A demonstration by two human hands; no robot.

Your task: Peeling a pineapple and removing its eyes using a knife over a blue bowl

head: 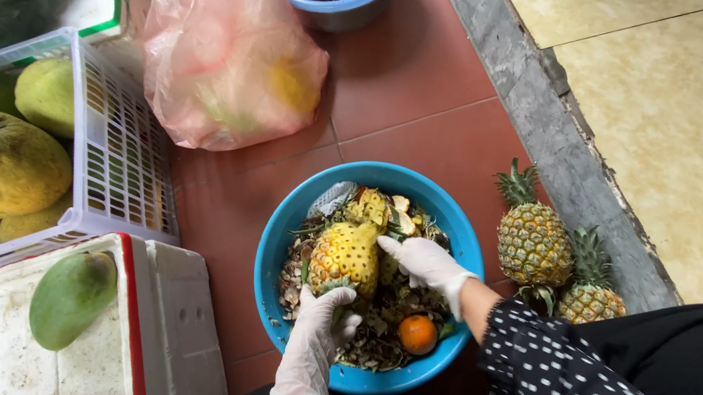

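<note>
Both my hands wear thin white gloves and work over a blue basin (274, 262) on the red tile floor. My left hand (320, 333) grips the lower end of a partly peeled yellow pineapple (344, 257). My right hand (423, 262) rests against the pineapple's right side with fingers curled; I cannot make out a knife in it. The basin holds pineapple peelings, scraps and a small orange fruit (417, 334).
Two unpeeled pineapples (535, 241) (590, 293) stand right of the basin beside a grey stone kerb (539, 109). A white basket (124, 155) of large green-yellow fruit, a foam box (176, 311) with a green mango (71, 298), a pink plastic bag (229, 55) and a blue bowl (345, 10) of dark fruit lie around.
</note>
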